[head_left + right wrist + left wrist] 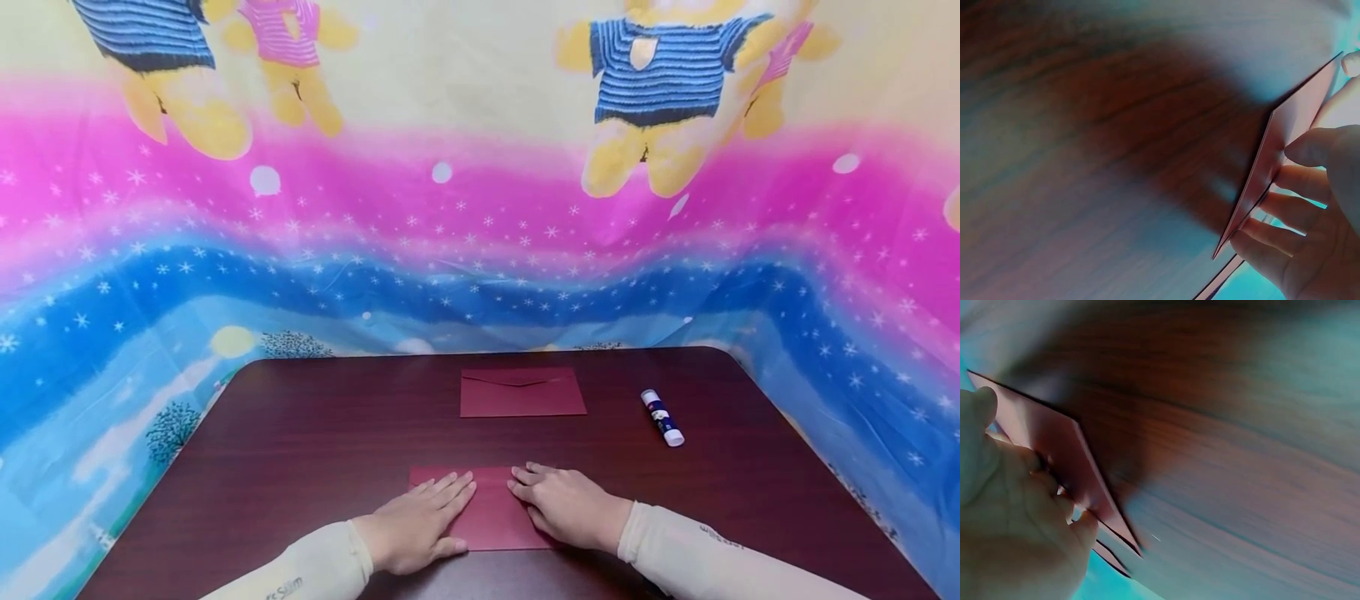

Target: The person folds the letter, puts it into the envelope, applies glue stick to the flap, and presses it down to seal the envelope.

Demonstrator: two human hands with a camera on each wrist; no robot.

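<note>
A dark red envelope (495, 521) lies flat near the table's front edge. My left hand (423, 525) rests on its left part, fingers extended and thumb apart. On its right part my right hand (573, 504) presses with the fingertips, the fingers slightly bent. Between the hands the middle of the envelope shows; both ends are partly covered. The left wrist view shows a corner of the envelope (1066, 447) beside the palm. In the right wrist view, the fingers and thumb touch the envelope (1297, 112) from above.
A second red envelope (521, 396), its pointed flap facing up, lies farther back on the dark wooden table (315, 433). To its right is a glue stick (662, 418) with white ends, lying on its side. A printed cloth (465, 250) hangs behind and around the table.
</note>
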